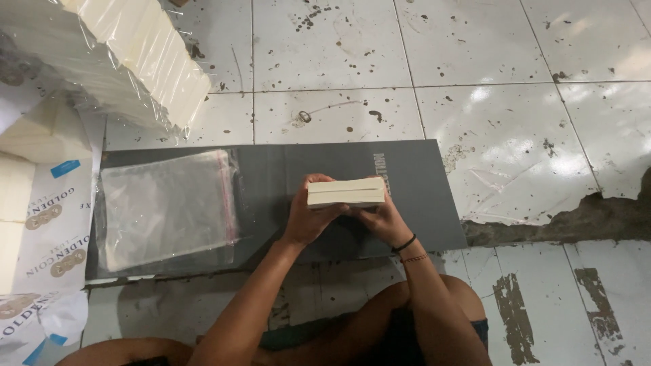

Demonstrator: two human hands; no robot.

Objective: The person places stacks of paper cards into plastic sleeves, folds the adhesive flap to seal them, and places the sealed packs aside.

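Observation:
Both hands hold a small cream stack of paper sheets [346,192] over a dark grey board [420,183] on the floor. My left hand [306,217] grips the stack's left end from below, fingers curled on its top edge. My right hand [385,220] grips the right end; a black band and a thin bracelet circle that wrist. The stack is level, its long edge facing me. A pile of clear plastic bags [166,207] with a red seal strip lies on the board's left part, a hand's width from my left hand.
A large plastic-wrapped block of cream paper [135,54] stands at the top left. White printed wrapping paper [57,230] and more cream stacks [20,176] lie along the left edge. The tiled floor [515,122] is stained, with broken patches at right. My knees are at the bottom.

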